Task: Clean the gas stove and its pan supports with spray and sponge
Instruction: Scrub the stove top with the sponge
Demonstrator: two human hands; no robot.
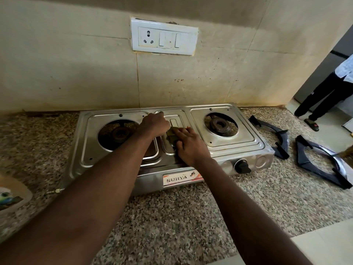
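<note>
A stainless two-burner gas stove (231, 148) stands on the speckled granite counter against the tiled wall. Both burners, the left burner (119, 133) and the right burner (219, 125), are bare, without supports. My right hand (188, 148) grips a green sponge (171, 135) and presses it on the stove's centre panel. Just left of the sponge, my left hand (154, 124) rests on the stove top with its fingers curled; nothing shows in it. Two black pan supports (278, 136) (324, 169) lie on the counter to the right of the stove. No spray bottle is in view.
A black knob (242, 166) sticks out of the stove's front. A white socket plate (164, 37) is on the wall above. A person's legs (324, 98) stand at the far right. A pale dish (11, 196) sits at the left edge, near a gas fitting (55, 191).
</note>
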